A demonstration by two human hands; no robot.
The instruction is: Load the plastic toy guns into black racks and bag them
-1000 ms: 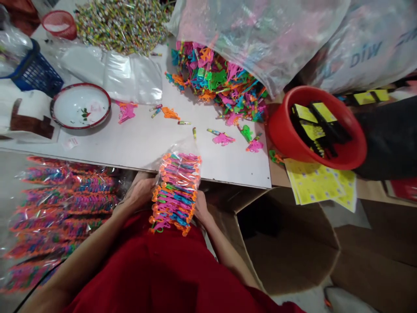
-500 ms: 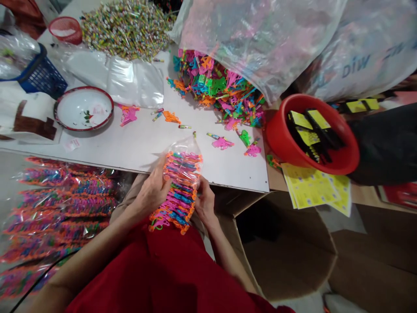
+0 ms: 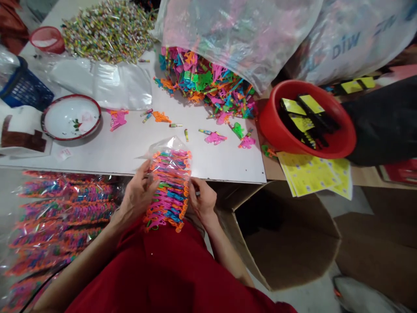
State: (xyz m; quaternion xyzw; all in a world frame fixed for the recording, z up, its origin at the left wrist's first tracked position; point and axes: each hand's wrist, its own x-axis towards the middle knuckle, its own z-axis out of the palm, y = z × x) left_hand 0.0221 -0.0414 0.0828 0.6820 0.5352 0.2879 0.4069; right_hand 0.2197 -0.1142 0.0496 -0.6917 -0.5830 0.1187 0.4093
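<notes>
A clear plastic bag (image 3: 172, 145) packed with stacked rows of small coloured plastic toy guns (image 3: 169, 195) is held upright in front of my lap, at the table's front edge. My left hand (image 3: 138, 191) grips its left side, thumb across the front. My right hand (image 3: 202, 196) pinches its right edge, with the fingertips partly hidden. Orange tips line both sides of the stack. The lower rows seem to stick out of the bag, though its rim is hard to make out.
Loose toy guns (image 3: 208, 82) spill from a large plastic sack (image 3: 241, 30). Small candy tubes (image 3: 107, 32) are heaped behind flat clear bags (image 3: 122, 84). An enamel bowl (image 3: 70, 119), a red tub (image 3: 276, 117), and yellow printed sheets (image 3: 309, 174) lie around. Filled bags (image 3: 65, 208) stand lower left; an open carton (image 3: 293, 243) lower right.
The filled bag and both hands have shifted slightly left in view as the camera turned. My right hand's fingers have moved onto the bag's edge. My left hand keeps its grip.
</notes>
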